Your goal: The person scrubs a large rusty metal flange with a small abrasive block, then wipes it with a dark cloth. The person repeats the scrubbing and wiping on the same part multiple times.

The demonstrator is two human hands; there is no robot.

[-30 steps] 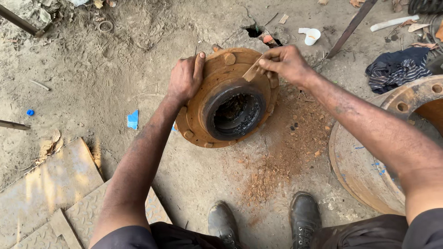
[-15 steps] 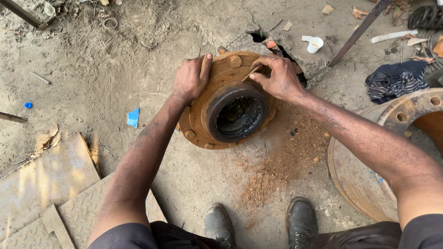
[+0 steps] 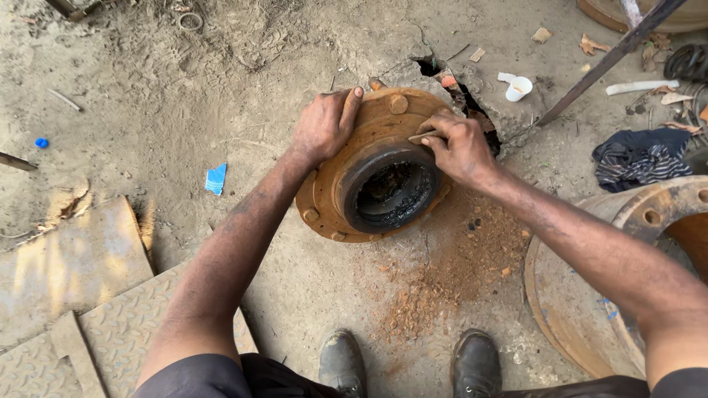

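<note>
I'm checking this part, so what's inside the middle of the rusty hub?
The rusty hub has a dark round bore holding black, greasy-looking metal. Its depth is lost in shadow, and the right hand covers the upper rim.

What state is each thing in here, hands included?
Rusty wheel hub: tilted on the ground, bore open and greasy black.
Left hand: flat on the hub's rim, steadying it.
Right hand: closed on a small flat scraper, pressed to the hub's face.
Rust powder: loose pile beside the hub.
White cup: lying on its side.
Dark cloth: crumpled.

Rusty, rough metal wheel hub (image 3: 335,188)
</note>
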